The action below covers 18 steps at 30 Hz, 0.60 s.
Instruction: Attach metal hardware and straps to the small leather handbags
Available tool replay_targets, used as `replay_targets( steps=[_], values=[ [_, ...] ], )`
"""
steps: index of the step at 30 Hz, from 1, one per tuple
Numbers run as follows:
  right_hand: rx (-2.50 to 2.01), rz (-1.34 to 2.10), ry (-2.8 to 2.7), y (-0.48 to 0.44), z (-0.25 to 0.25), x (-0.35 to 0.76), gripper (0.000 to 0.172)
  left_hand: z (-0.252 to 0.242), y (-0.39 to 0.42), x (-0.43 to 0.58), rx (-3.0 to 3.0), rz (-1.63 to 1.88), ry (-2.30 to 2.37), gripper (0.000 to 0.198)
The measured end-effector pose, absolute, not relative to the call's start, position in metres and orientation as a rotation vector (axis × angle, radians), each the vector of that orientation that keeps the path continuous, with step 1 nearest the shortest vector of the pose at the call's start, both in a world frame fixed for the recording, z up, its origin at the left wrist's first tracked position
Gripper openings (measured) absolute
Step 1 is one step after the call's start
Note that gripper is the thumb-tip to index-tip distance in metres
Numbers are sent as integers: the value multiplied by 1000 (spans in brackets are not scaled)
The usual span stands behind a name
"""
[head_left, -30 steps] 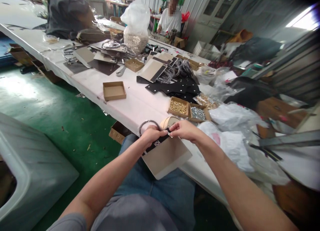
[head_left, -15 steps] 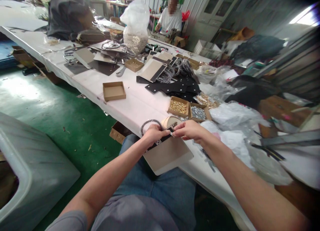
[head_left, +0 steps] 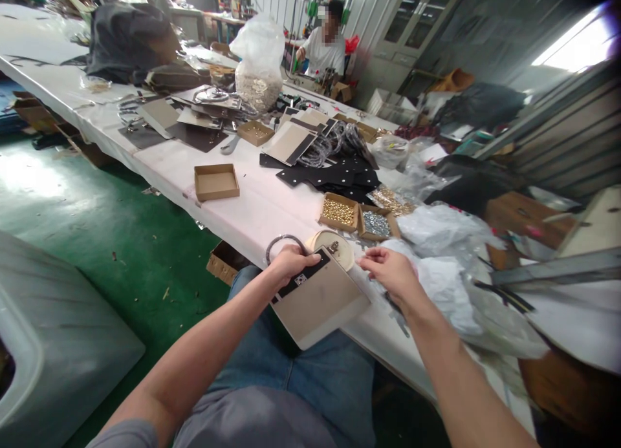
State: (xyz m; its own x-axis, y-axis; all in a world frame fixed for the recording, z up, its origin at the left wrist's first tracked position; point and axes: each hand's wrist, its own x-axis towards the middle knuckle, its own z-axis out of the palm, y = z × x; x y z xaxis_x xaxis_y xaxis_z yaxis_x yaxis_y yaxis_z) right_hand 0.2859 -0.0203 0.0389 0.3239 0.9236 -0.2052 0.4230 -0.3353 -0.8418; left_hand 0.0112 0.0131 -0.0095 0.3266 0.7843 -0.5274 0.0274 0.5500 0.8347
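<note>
My left hand (head_left: 290, 263) is closed on a flat beige panel (head_left: 320, 306) with a black strip along its upper edge, thumb on top of the strip. On the strip sits a small metal fitting (head_left: 301, 279). A grey ring-shaped handle (head_left: 274, 242) sticks out beyond the knuckles. The panel is tilted over my lap at the table edge. My right hand (head_left: 391, 271) is apart from the panel, to its right, fingers pinched together; whatever they hold is too small to make out. Between the hands, a round cream tub (head_left: 345, 254) shows small metal pieces (head_left: 334, 246).
Cardboard boxes of gold studs (head_left: 338, 211) and silver studs (head_left: 376, 224) stand beyond the tub. Another open cardboard box (head_left: 217, 181) is farther left. Black strips (head_left: 330, 176) and beige panels (head_left: 286, 141) are piled behind. Plastic bags (head_left: 446, 234) crowd the right. A person (head_left: 325, 47) sits across.
My right hand has come off the black strip and moved right, beyond the cream tub. My left hand still holds the panel, whose strip is now more exposed.
</note>
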Motion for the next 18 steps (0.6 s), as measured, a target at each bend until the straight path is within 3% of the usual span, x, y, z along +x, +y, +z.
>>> replay_targets(
  steps=[7,13,18],
  values=[
    [-1717,516,-1808,-53,52,242,23,-1,21,27,794,629,1218,37],
    [-1732,378,-1578,-138,16,201,28,2,31,20,688,621,1252,37],
    [-1886,554,-1160,-206,-47,206,42,-4,41,20,748,564,1290,27]
  ],
)
